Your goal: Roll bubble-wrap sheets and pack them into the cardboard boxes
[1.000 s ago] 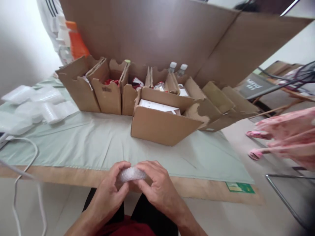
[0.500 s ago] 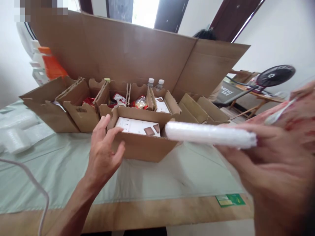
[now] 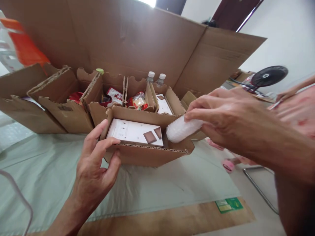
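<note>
The worktop (image 3: 172, 223) is covered by a pale green cloth (image 3: 157, 186), but its brown front edge can be seen. A green card (image 3: 228, 205) is laid flat there. On the cloth, a front box (image 3: 145, 155) is set before a cardboard box row (image 3: 71, 119). Clear wrap (image 3: 11, 131) is seen at the left.

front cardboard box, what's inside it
The box holds a white carton. The right hand holds bubble wrap at the box's right end. Anything under the carton is covered.

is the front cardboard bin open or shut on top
Open: the white box inside the front cardboard bin shows through its top.
</note>
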Demonstrator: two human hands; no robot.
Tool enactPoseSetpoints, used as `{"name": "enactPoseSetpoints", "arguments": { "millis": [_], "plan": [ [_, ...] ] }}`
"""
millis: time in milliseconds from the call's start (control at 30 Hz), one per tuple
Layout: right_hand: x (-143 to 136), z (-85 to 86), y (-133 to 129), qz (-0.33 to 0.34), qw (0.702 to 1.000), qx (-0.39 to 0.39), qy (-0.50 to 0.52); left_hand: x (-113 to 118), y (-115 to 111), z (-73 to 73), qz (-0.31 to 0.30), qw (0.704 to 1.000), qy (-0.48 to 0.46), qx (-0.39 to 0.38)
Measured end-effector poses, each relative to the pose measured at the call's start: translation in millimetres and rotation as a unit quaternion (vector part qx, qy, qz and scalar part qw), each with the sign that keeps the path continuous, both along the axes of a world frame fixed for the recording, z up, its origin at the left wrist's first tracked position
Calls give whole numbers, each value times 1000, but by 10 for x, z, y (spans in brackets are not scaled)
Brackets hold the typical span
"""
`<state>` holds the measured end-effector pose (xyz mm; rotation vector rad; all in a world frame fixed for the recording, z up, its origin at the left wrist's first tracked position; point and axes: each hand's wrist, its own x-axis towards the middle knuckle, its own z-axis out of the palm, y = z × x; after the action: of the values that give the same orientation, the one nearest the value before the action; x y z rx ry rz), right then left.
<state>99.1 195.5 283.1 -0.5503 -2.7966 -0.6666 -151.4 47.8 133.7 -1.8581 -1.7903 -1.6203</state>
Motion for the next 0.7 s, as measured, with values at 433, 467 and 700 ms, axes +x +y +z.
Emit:
{"name": "enactPoseSetpoints", "arguments": {
  "millis": [433, 467, 700],
  "plan": [
    [-243, -578, 145, -58, 981, -129, -134, 30, -21, -15, -2, 1000, -15, 2],
    [-238, -597, 144, -58, 980, -137, -134, 34, -16, -14, -1, 1000, -14, 4],
    [-142, -631, 145, -43, 972, -226, -50, 36, 0, 7, -7, 1000, -10, 13]
  ]
}}
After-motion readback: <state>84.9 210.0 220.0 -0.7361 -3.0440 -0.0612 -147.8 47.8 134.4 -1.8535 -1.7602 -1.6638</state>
